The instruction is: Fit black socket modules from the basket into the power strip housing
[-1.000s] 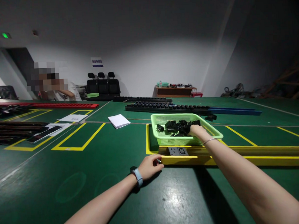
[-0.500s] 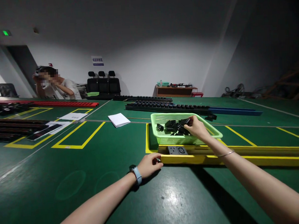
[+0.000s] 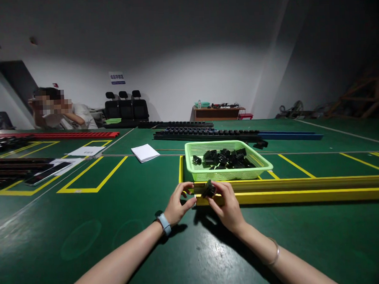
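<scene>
My right hand (image 3: 229,207) pinches a small black socket module (image 3: 208,189) between thumb and fingers, just over the left end of the yellow metal channel (image 3: 292,196). My left hand (image 3: 176,203) is at that same end, thumb and fingers spread apart around its tip, with nothing seen between them. Behind the channel stands a light green plastic basket (image 3: 228,173) with several loose black modules (image 3: 229,158) in it. The inside of the channel near my right hand is hidden by the fingers.
A white notebook (image 3: 145,153) lies left of the basket. Dark rails (image 3: 204,135) and a blue rail (image 3: 291,136) lie farther back. At left are a phone (image 3: 48,173), papers (image 3: 86,151) and a red rail (image 3: 79,135). Another person (image 3: 81,116) sits beyond the table.
My right hand has come out of the basket with a black module and moved left and nearer to the channel's end. My left hand's fingers have spread and moved slightly up. The view has shifted slightly.
</scene>
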`<state>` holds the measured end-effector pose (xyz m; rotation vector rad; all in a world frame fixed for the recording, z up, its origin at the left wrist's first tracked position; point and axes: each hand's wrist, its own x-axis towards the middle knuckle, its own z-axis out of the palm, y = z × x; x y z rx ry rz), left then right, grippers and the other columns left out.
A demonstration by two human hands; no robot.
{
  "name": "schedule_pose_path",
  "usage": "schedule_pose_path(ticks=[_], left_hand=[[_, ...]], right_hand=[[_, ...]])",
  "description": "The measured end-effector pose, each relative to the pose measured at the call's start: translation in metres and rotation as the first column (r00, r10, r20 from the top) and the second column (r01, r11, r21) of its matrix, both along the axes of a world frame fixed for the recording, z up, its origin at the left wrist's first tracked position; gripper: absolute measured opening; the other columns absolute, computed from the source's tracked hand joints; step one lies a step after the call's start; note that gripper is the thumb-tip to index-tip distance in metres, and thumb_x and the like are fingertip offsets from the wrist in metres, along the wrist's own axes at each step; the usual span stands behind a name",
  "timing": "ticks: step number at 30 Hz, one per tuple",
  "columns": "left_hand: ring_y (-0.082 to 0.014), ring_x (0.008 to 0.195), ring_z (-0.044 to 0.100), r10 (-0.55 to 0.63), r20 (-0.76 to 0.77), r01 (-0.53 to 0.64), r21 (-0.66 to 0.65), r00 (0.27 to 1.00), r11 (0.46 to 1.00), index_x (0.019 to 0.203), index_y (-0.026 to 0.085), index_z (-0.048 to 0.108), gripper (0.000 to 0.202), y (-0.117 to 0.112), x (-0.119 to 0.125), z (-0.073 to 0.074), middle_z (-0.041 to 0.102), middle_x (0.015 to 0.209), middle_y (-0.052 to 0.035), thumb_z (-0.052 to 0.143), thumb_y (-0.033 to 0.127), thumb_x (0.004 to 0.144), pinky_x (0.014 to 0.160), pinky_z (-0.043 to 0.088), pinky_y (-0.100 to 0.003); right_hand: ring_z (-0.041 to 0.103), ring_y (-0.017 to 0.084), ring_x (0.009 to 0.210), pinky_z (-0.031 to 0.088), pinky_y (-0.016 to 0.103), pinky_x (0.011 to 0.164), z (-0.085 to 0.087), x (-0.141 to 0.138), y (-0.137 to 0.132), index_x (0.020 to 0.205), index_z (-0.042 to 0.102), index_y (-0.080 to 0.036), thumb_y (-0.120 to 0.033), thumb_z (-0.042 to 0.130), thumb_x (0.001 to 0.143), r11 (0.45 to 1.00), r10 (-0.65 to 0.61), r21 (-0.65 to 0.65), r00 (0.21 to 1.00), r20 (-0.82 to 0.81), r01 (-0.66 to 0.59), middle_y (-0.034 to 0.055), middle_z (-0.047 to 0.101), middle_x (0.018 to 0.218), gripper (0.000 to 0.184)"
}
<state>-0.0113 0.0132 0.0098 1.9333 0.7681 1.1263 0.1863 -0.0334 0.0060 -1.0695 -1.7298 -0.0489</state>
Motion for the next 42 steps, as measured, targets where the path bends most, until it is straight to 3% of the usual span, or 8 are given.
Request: schedule_pose_path(ticks=[4,8,14,18,25,28,36,42], left_hand=[[-0.0225,0.102,0.053,-0.082,-0.072,0.089,0.101,0.994,0.991,0.130,0.022,0.048,0.064,-0.005,0.000,0.002,0.057,0.120,-0.0084,0.063,0.057,0.077,0.091,0.042,-0.035],[-0.0248,0.112,0.049,-0.084,-0.170,0.113,0.167,0.982,0.979,0.127,0.024,0.052,0.061,-0.009,0.002,0.007,0.058,0.122,-0.0081,0.066,0.053,0.076,0.100,0.036,-0.039],[-0.0223,0.106,0.054,-0.063,-0.152,0.072,0.055,0.986,0.996,0.119,0.022,0.054,0.049,-0.009,0.002,0.006,0.059,0.117,-0.0068,0.069,0.041,0.076,0.093,0.043,-0.035],[-0.0212,0.105,0.055,0.017,-0.026,-0.017,-0.009,1.000,1.000,0.118,0.021,0.051,0.046,-0.002,0.002,-0.003,0.059,0.116,-0.0072,0.067,0.035,0.077,0.095,0.043,-0.036],[-0.0205,0.105,0.061,0.111,0.199,-0.038,-0.339,0.974,0.940,0.118,0.020,0.043,0.050,0.015,0.005,-0.015,0.060,0.117,-0.0097,0.067,0.036,0.077,0.093,0.047,-0.036],[-0.0219,0.108,0.060,0.093,0.191,-0.021,-0.348,0.977,0.937,0.119,0.018,0.044,0.054,0.018,0.005,-0.018,0.059,0.120,-0.0116,0.070,0.032,0.073,0.096,0.045,-0.038],[-0.0226,0.103,0.061,0.116,0.197,-0.028,-0.402,0.974,0.915,0.126,0.016,0.039,0.067,0.019,0.006,-0.022,0.059,0.118,-0.0133,0.069,0.022,0.067,0.095,0.046,-0.042],[-0.0226,0.103,0.061,0.079,0.205,0.008,-0.391,0.976,0.921,0.128,0.015,0.041,0.069,0.020,0.006,-0.025,0.056,0.122,-0.0144,0.070,0.023,0.066,0.094,0.047,-0.041]], right_hand=[[0.053,0.023,0.099,0.053,0.041,0.081,-0.010,-0.004,-0.001,0.117,0.042,-0.026,-0.014,0.056,0.082,0.996,0.086,0.012,0.996,-0.025,-0.086,0.0086,0.048,0.106,0.040],[0.055,0.021,0.095,0.053,0.039,0.079,-0.014,-0.008,-0.002,0.112,0.043,-0.026,-0.013,0.057,0.081,0.994,0.108,0.015,0.994,-0.029,-0.107,0.0068,0.049,0.103,0.036],[0.055,0.022,0.099,0.053,0.038,0.081,-0.015,-0.010,-0.002,0.116,0.042,-0.026,-0.016,0.057,0.083,0.987,0.154,-0.050,0.988,-0.006,-0.154,0.0084,0.048,0.107,0.037],[0.053,0.023,0.104,0.052,0.040,0.086,-0.010,-0.012,-0.006,0.120,0.040,-0.024,-0.018,0.059,0.083,0.984,0.165,-0.077,0.986,0.027,-0.163,0.0101,0.046,0.111,0.042],[0.051,0.025,0.105,0.048,0.047,0.091,-0.008,-0.007,-0.003,0.116,0.043,-0.024,-0.019,0.051,0.087,0.998,-0.032,-0.062,0.999,0.003,0.032,0.0105,0.047,0.110,0.030],[0.050,0.025,0.105,0.048,0.046,0.091,-0.010,-0.006,0.001,0.114,0.044,-0.021,-0.020,0.049,0.087,0.988,-0.127,-0.091,0.992,0.011,0.128,0.0112,0.047,0.109,0.027],[0.047,0.028,0.110,0.043,0.048,0.096,-0.011,-0.010,-0.001,0.114,0.053,-0.016,-0.022,0.054,0.083,0.967,-0.187,-0.104,0.923,0.338,0.234,0.0134,0.048,0.114,0.031],[0.046,0.028,0.111,0.042,0.047,0.097,-0.011,-0.009,-0.001,0.117,0.051,-0.015,-0.023,0.053,0.084,0.963,-0.201,-0.094,0.908,0.367,0.251,0.0140,0.048,0.114,0.034]])
